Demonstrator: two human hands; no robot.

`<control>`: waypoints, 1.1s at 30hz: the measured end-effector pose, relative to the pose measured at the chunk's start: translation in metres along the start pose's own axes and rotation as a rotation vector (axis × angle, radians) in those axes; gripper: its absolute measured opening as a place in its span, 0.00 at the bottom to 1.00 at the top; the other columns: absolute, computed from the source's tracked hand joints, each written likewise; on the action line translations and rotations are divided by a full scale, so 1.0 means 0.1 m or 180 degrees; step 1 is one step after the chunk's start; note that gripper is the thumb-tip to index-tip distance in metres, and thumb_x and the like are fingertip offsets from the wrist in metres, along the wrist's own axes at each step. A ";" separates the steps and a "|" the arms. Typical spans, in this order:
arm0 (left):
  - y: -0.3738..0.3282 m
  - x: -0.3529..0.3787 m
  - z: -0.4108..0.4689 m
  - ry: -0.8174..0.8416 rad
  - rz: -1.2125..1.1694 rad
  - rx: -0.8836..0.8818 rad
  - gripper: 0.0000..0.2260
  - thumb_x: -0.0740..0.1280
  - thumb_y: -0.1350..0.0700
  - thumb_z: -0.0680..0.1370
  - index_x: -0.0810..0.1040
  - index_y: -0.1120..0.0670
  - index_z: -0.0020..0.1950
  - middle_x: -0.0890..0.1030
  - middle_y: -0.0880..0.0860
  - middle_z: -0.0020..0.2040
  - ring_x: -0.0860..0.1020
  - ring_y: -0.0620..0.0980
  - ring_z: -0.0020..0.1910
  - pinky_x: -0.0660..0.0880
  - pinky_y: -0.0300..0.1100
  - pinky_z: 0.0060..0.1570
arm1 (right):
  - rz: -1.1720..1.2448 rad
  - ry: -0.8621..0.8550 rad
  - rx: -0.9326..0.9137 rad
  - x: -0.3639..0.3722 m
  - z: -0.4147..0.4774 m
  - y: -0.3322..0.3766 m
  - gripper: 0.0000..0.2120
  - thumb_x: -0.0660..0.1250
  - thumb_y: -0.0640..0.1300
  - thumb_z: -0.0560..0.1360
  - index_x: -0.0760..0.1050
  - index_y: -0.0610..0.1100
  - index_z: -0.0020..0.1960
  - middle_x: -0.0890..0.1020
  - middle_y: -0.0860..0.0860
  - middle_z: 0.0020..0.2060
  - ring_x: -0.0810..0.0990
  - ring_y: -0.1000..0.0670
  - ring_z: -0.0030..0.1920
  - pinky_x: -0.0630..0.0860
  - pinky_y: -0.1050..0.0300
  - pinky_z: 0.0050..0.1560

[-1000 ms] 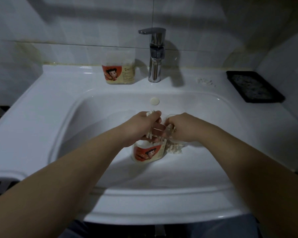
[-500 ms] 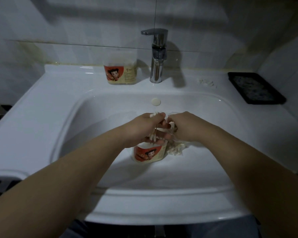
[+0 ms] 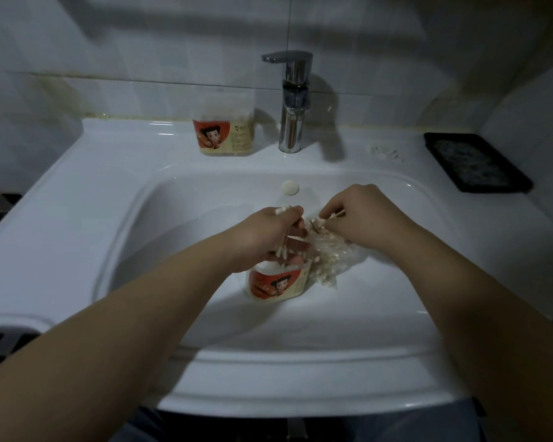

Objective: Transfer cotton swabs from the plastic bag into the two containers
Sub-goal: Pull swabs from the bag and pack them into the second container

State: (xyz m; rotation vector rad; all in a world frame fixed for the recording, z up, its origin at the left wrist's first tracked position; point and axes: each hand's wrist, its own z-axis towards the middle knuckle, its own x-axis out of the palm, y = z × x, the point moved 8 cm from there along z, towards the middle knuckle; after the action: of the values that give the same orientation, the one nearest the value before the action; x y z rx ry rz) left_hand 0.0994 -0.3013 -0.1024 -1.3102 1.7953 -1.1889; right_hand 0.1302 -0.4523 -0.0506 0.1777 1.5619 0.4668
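In the white sink [image 3: 77, 193], well in front of the chrome faucet [image 3: 292, 100], the left hand [image 3: 262, 237] was curled round a bundle of cotton swabs [image 3: 283, 209], whose white tips poked out above and below the fist, right over the mouth of the labelled container [image 3: 276, 283] standing in the basin; the hand hid most of that mouth, so how full it was could not be told. Slightly right of the faucet's line, the right hand [image 3: 364, 215] pinched a few swabs between thumb and fingertips above the crumpled clear plastic bag [image 3: 332, 253], which lay against the container's right side with more swabs inside, their number lost in the dim blur. The second container [image 3: 225, 132] stood just left of the faucet on the ledge, its clear upper part hard to make out. A black tray [image 3: 476, 161] sat far right of the faucet, its contents unclear
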 end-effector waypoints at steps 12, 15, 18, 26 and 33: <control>-0.03 -0.01 0.01 -0.0050 0.0007 0.0094 0.15 0.61 0.45 0.85 0.77 0.56 0.49 0.82 0.58 0.63 0.86 0.54 0.53 0.75 0.63 0.66 | -0.0127 0.0304 0.0090 0.06 -0.03 -0.09 0.10 0.72 0.39 0.73 0.84 0.54 0.47 0.83 0.54 0.47 0.82 0.55 0.40 0.79 0.59 0.44; -0.03 0.04 -0.02 0.0078 -0.0005 0.0093 0.15 0.60 0.46 0.85 0.77 0.57 0.51 0.80 0.59 0.65 0.86 0.55 0.54 0.80 0.59 0.60 | -0.0207 0.0206 0.0037 0.04 -0.02 -0.08 0.06 0.72 0.47 0.76 0.85 0.50 0.52 0.85 0.51 0.47 0.78 0.56 0.31 0.79 0.56 0.40; -0.04 0.06 -0.04 0.0142 -0.0045 0.0112 0.15 0.60 0.46 0.85 0.77 0.57 0.50 0.82 0.59 0.63 0.85 0.56 0.55 0.83 0.54 0.55 | -0.0175 0.0055 0.0002 0.00 -0.01 -0.06 0.09 0.70 0.45 0.78 0.85 0.49 0.57 0.86 0.51 0.51 0.75 0.59 0.32 0.76 0.58 0.42; -0.05 0.03 -0.06 0.0046 -0.0166 0.0068 0.15 0.60 0.47 0.85 0.78 0.57 0.51 0.84 0.55 0.53 0.86 0.56 0.54 0.82 0.57 0.56 | 0.0449 -0.0317 0.0105 -0.15 0.00 -0.08 0.09 0.71 0.41 0.77 0.86 0.48 0.55 0.87 0.52 0.47 0.76 0.62 0.31 0.74 0.62 0.44; -0.03 -0.01 -0.03 -0.0075 -0.0071 0.0075 0.20 0.60 0.47 0.85 0.76 0.64 0.62 0.81 0.57 0.63 0.86 0.53 0.52 0.84 0.45 0.45 | 0.0911 -0.0491 0.0344 -0.23 0.00 -0.18 0.06 0.72 0.43 0.77 0.85 0.51 0.51 0.86 0.54 0.43 0.82 0.55 0.29 0.75 0.66 0.35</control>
State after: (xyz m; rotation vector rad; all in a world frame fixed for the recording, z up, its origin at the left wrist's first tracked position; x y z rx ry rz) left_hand 0.0980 -0.3001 -0.0982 -1.3285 1.7492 -1.1984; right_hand 0.1343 -0.4780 -0.0370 0.5138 1.4161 0.5780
